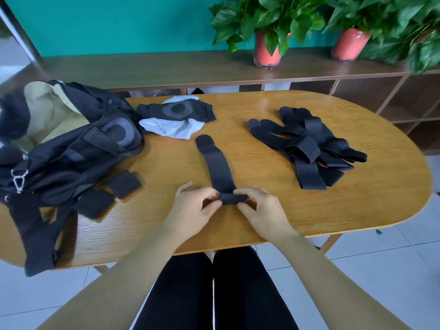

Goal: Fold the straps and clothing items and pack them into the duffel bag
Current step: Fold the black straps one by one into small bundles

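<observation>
Across the near field, I log an oval wooden tabletop [357, 210], grain running left to right.

- Left end: black duffel bag [71, 148], slumped, mouth open, tan lining showing. Its webbing [35, 234] hangs over the near edge of the tabletop.
- Right half: pile of straps [307, 148], black and perforated, overlapping loosely, well apart from the bag.
- Far centre, just beside the bag: clothing items [177, 115], a black piece lying on a white one (I cannot tell what garments they are).
- Centre: single strap [217, 167], laid lengthwise, with its rounded end at the far side. The near end is turned over into a short crosswise fold.
- Both hands are on that fold. The left hand [190, 210] pinches its left end between thumb and curled fingers. The right hand [262, 210] pinches its right end the same way. Neither hand holds anything else.
- Near left: two folded straps [123, 183], flat squares side by side, just beside the bag's near flank, between bag and left hand. Neither is in the bag yet.
</observation>
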Motion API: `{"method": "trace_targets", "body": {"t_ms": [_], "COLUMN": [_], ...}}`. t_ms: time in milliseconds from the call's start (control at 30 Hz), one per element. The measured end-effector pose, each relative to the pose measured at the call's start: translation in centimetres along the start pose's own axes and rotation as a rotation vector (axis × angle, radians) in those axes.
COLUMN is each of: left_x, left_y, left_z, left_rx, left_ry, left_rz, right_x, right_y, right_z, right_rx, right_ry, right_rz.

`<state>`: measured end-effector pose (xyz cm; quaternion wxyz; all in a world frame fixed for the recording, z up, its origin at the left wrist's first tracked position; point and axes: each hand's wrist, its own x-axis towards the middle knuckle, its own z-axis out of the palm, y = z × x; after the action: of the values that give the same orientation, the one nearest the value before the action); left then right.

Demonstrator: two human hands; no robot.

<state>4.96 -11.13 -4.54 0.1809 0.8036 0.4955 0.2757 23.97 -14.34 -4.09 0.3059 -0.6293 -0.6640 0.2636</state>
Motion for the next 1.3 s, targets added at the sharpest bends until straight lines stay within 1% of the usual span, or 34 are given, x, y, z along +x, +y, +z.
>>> {"method": "trace_targets", "body": {"t_ms": [67,133,233,400,567,667,733,800,867,967,1067,1300], "left_x": [0.0,0.0,0.3,1.0,1.6,1.7,1.7,1.6,1.0,0.1,0.3,1.6], "left_y": [0.1,0.3,0.8,0.7,1.1,1.3,1.0,0.4,-0.3,-0.9,-0.9,-0.8], "left_z": [0.5,0.9,1.1,1.7,1.9,1.6,1.7,1.9,2.2,2.3,2.1,1.6], "left_rx": [0.003,0.038,0.113,0.229,0.290,0.294,0.228,0.174,0.163,0.258,0.360,0.424], "left_ry": [0.116,0.170,0.180,0.160,0.161,0.186,0.221,0.234,0.206,0.126,0.101,0.097], "left_rz": [-0.094,-0.163,-0.228,-0.348,-0.395,-0.357,-0.296,-0.173,-0.034,0.124,0.162,0.255], "right_x": [0.9,1.6,2.2,2.9,3.7,4.2,4.5,4.6,4.7,5.0,5.4,6.0], "right_y": [-0.5,-1.0,-1.3,-1.7,-2.2,-2.5,-2.7,-2.8,-2.8,-3.0,-3.4,-3.5], "right_z": [0.5,0.8,0.9,1.5,1.6,1.5,1.4,1.3,1.3,1.4,1.3,1.0], "right_rx": [0.020,0.018,-0.030,-0.193,-0.253,-0.274,-0.298,-0.317,-0.327,-0.335,-0.349,-0.308], "right_ry": [0.069,0.097,0.085,0.064,0.043,0.003,-0.013,-0.019,-0.022,-0.023,-0.035,-0.048], "right_rz": [0.074,0.131,0.160,0.120,0.201,0.246,0.268,0.281,0.297,0.321,0.348,0.415]}}
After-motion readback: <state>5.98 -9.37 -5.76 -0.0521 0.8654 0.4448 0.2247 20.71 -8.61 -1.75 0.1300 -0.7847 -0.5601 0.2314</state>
